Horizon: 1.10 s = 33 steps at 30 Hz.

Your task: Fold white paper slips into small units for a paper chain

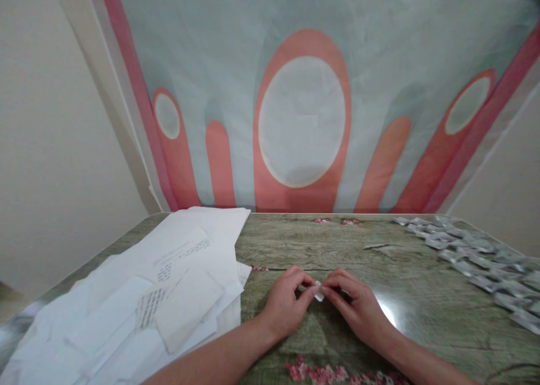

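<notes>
Head view: white piece [319,295] between hands [289,299] [360,303]

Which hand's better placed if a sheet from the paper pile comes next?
Left, likely: the left hand is nearer the paper pile, with the right hand beyond it. Both pinch the white scrap, though.

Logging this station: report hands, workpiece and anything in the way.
Left hand, right hand: both pinching small white paper-like piece. White printed paper pile at left, folded silvery-grey strips at right; neither touching the hands.
</notes>
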Motion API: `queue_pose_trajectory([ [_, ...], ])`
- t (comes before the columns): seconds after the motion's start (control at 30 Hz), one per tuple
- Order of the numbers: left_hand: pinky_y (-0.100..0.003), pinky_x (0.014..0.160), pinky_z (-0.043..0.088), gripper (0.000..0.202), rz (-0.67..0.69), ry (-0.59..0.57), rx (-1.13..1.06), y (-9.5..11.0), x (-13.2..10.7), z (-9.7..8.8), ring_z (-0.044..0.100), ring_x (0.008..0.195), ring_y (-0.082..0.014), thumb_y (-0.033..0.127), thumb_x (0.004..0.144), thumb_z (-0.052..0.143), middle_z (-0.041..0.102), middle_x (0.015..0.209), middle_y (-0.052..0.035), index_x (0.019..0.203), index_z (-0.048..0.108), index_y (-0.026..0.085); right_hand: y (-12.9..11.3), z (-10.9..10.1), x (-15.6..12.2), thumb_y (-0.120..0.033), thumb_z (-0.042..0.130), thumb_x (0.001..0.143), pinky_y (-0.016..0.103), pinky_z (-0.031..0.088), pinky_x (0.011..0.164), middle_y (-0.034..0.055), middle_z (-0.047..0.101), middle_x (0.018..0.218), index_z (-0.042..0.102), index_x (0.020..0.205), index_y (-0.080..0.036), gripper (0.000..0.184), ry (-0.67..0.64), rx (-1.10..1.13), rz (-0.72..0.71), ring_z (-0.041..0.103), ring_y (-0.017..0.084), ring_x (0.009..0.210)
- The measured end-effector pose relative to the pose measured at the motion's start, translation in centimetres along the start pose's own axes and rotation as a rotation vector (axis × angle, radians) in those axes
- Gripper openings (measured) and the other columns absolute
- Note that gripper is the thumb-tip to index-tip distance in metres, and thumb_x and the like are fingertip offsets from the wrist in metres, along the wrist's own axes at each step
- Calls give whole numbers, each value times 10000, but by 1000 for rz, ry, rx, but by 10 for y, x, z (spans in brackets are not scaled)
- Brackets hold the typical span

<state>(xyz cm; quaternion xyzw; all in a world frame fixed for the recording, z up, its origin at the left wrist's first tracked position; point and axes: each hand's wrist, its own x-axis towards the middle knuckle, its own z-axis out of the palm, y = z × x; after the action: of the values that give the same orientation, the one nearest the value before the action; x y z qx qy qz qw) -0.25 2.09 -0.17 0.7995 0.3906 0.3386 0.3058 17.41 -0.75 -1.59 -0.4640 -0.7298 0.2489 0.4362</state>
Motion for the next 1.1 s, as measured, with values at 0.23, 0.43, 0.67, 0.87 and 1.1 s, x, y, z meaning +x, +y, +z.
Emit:
queue_pose_trajectory([
  [0.23,-226,669,409,94,-31,18,-71,-5,3,0,527,807,-149,208,837,546,557,814,-21,773,598,162,8,2,0,-336,432,914,287,426,663,24,547,760,548,785,-200,220,38,5,59,517,168,721],
  [0.43,-218,685,411,68,-31,24,-107,-4,1,2,530,820,-142,171,832,555,553,827,-15,818,622,167,10,3,-1,-317,407,925,279,408,653,12,510,762,511,792,-205,203,9,25,57,490,160,712],
  [0.67,-236,778,413,83,-4,4,-142,-2,1,1,539,840,-139,160,826,577,558,846,-14,841,656,180,4,1,-1,-294,410,925,278,401,668,16,515,772,509,790,-206,189,-6,26,45,492,163,726],
  [0.87,-225,703,411,50,-49,38,-145,-3,2,1,535,798,-138,165,795,615,548,828,-14,799,664,171,9,3,-1,-310,400,929,275,407,674,15,527,765,506,793,-205,202,-30,52,87,503,161,721],
  [1.1,-228,660,414,41,-50,73,-219,-9,2,3,540,743,-138,187,773,646,562,784,-14,756,677,167,9,4,-1,-308,411,924,275,404,657,14,532,756,513,795,-203,194,-43,58,101,501,159,710],
])
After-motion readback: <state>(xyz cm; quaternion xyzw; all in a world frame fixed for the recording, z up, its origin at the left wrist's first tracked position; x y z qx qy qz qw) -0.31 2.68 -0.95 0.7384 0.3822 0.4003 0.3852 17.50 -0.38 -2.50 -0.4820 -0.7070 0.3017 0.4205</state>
